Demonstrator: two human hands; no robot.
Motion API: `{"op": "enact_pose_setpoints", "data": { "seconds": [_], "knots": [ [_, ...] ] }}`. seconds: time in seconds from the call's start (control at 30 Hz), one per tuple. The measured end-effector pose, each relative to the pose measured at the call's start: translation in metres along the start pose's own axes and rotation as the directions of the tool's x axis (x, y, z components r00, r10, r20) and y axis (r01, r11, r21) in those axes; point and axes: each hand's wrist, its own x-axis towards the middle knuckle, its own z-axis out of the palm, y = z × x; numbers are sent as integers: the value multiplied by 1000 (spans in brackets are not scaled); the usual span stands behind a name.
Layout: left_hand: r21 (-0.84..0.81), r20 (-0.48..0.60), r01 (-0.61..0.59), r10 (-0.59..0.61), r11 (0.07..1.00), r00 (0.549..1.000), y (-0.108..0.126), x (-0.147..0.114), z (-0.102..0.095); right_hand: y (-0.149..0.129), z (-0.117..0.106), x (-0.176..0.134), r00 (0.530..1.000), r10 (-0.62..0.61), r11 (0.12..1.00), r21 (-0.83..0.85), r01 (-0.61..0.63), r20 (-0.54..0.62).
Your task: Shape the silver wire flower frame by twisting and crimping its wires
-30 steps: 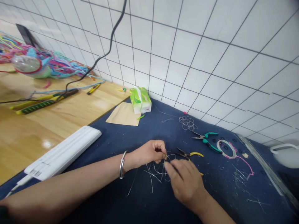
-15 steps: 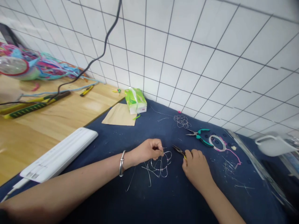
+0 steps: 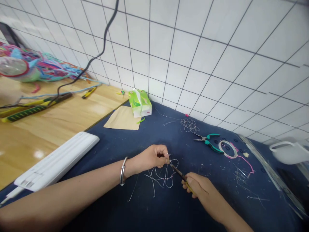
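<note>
Toward the near edge of the dark blue worktop (image 3: 188, 219), right hand (image 3: 202, 190) wrapped round yellow-handled needle-nose pliers (image 3: 179, 172), tips at silver wire (image 3: 166, 178) just beside the pinching thumb and forefinger of the left hand (image 3: 152, 158); whether the jaws bite is too small to tell. Wire's loops and loose ends spread below that pinch, between the worktop's left and right edges. Step, as judged: working the wire at the pinch point. Next move seems to call for a steady left pinch and the tips kept clear of the fingers. Further off, toward the right edge: teal-handled pliers (image 3: 207, 140), unheld, and a white ring coil (image 3: 229, 157). At the far edge: looped wire bundle (image 3: 189, 125); far left corner, green tissue pack (image 3: 141, 101).
</note>
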Motion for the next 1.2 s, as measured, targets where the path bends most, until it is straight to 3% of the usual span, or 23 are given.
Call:
{"op": "enact_pose_setpoints", "data": {
  "seconds": [0.33, 0.53, 0.93, 1.2],
  "knots": [
    [-7, 12, 51, -51, 999, 999, 1, -1, 3, 5, -2, 6, 998, 56, 997, 50, -57, 22],
    [1, -67, 70, -70, 998, 995, 1, -3, 6, 9, -4, 10, 988, 114, 971, 198, -133, 101],
    [-145, -66, 76, -87, 986, 994, 6, -5, 9, 10, -1, 12, 974, 146, 863, 460, -212, 174],
    [-73, -47, 40, -44, 996, 998, 1, -4, 6, 10, 2, 13, 974, 163, 875, 432, -216, 157]
  ]
}}
